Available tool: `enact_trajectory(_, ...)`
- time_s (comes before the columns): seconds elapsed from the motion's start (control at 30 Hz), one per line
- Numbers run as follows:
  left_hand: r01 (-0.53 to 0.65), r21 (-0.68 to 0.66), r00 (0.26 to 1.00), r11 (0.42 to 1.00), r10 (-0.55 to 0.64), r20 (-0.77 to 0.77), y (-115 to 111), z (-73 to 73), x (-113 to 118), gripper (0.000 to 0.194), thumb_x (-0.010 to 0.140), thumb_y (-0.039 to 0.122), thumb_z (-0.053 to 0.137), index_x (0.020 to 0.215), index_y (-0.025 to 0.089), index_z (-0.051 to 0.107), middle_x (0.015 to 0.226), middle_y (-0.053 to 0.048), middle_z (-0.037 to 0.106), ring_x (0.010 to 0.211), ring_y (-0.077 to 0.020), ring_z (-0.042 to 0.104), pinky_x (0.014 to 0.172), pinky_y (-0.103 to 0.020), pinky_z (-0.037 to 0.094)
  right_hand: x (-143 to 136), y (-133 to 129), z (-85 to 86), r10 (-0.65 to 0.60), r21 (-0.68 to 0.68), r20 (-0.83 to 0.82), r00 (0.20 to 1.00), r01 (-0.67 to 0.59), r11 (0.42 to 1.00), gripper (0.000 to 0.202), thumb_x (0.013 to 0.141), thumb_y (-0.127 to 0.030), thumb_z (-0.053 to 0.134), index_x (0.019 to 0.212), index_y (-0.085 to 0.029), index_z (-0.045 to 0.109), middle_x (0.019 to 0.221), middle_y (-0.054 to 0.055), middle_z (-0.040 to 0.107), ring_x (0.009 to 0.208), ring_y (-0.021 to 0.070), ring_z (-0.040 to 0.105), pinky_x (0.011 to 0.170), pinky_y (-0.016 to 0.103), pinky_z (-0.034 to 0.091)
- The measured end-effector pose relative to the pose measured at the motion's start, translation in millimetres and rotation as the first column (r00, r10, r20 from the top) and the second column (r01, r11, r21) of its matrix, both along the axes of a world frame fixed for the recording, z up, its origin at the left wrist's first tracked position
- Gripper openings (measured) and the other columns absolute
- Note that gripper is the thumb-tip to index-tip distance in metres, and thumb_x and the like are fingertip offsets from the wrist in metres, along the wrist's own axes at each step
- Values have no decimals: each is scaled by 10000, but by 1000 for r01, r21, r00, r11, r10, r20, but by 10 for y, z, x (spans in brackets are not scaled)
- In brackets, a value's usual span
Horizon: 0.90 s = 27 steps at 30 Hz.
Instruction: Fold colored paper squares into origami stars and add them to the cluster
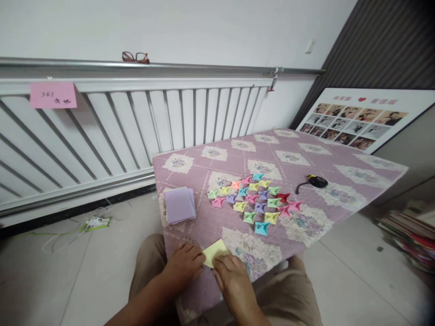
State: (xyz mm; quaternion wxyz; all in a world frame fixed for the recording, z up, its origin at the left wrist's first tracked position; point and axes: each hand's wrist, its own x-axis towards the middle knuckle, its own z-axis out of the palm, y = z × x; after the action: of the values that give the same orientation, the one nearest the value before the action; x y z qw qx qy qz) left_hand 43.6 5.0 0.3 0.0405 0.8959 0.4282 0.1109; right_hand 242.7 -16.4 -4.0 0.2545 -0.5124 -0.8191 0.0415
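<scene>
A pale yellow sheet of paper (215,251) lies at the near edge of the table, apparently folded. My left hand (185,263) holds its left corner, fingers curled and pressed together. Over its lower right part my right hand (233,275) is closed, the fingertips pressing on the paper; the thumbs are mostly hidden. Left of centre sits a stack of square paper (179,204) with a lilac sheet on top. Beyond my hands, several small folded paper pieces stand in slanting rows, among them a blue one (261,228) at the front and a red one (282,198) at the right.
A flowered pink tablecloth (217,174) covers the table. A black tape measure (317,181) with a strap lies to the right. Behind stands a white radiator (190,113), with glasses (136,57) on the pipe above. A power strip (97,223) with cables lies on the floor.
</scene>
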Motion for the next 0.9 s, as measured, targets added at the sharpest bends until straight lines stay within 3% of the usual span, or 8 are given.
enact_trajectory(0.23,-78,95,991,992,67,113,3,-24,72,93,893,184,557,858,235,626,886,2,624,871,-172,534,828,-336,351,-28,-41,49,-34,58,16,999,33,998,140,882,-172,524,848,-233,644,846,24,662,811,192,580,777,318,410)
enact_trajectory(0.33,-91,86,978,992,73,195,-6,170,98,126,889,167,534,847,239,628,903,1,632,883,-178,544,832,-342,377,-46,-50,160,-35,7,-39,999,35,999,217,907,-203,472,767,-229,635,768,29,621,757,187,572,711,299,422)
enact_trajectory(0.4,-96,85,953,992,67,294,-13,356,97,167,909,167,480,903,238,631,950,-13,637,904,-177,555,849,-344,401,-66,-44,244,-32,-82,-180,983,17,996,261,922,-229,428,749,-221,622,740,29,604,728,176,575,665,274,433)
enact_trajectory(0.5,-195,113,856,974,113,504,-6,586,71,206,908,181,449,1040,208,605,1070,-63,619,1013,-192,550,909,-348,427,-97,-2,320,-106,-266,-449,887,-19,964,253,905,-305,435,726,-210,586,672,10,587,646,155,570,597,242,445)
enact_trajectory(0.57,-269,94,784,958,161,599,1,634,47,225,902,182,439,1062,201,596,1090,-78,612,1047,-196,550,925,-344,443,-99,41,307,-206,-398,-568,797,-46,916,244,870,-365,464,710,-209,561,597,-18,552,563,142,542,534,231,434)
enact_trajectory(0.63,-287,38,758,957,202,620,-12,575,34,221,901,183,423,1019,210,608,1063,-77,619,1021,-194,569,908,-342,464,-74,81,241,-291,-488,-625,724,-72,870,222,835,-395,488,747,-205,563,556,-37,535,511,136,522,495,231,426)
enact_trajectory(0.7,-246,-23,786,969,213,580,-60,432,44,209,886,188,435,985,211,618,1034,-78,628,978,-198,586,877,-353,483,-20,110,146,-331,-527,-637,696,-80,846,206,809,-387,509,841,-196,578,548,-44,546,498,142,532,488,240,430)
enact_trajectory(0.9,-145,-139,911,980,187,369,-332,-20,238,387,729,199,628,1114,228,600,1187,-80,596,1085,-263,534,933,-420,440,174,152,-54,-350,-507,-466,813,79,858,389,816,-311,490,1178,-170,468,554,-59,579,508,176,599,506,264,436)
